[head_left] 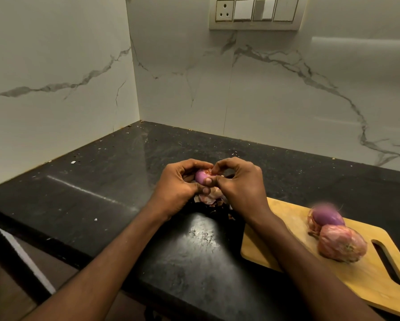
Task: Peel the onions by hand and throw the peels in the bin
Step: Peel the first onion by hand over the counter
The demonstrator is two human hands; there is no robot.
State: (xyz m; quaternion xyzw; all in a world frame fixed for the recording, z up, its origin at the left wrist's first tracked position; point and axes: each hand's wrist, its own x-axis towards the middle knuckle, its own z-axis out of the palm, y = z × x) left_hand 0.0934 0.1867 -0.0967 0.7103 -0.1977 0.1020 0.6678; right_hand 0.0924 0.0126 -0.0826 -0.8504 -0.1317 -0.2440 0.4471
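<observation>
Both hands hide most of the held onion (200, 176); the cutting board (284, 218) runs off-frame

This is a home kitchen, seen in one corner of its worktop. A polished black stone counter (115, 181), speckled and littered with small crumbs, runs into a corner formed by white marble-look wall tiles (275, 93) with grey veining. High on the back wall sits a cream switch plate (254, 12) with a three-pin socket and rocker switches (the domestic kind). A wooden chopping board (287, 230) with a handle slot lies on the counter, two red onions (333, 235) on it, and papery onion peels (209, 199) lie nearby.
</observation>
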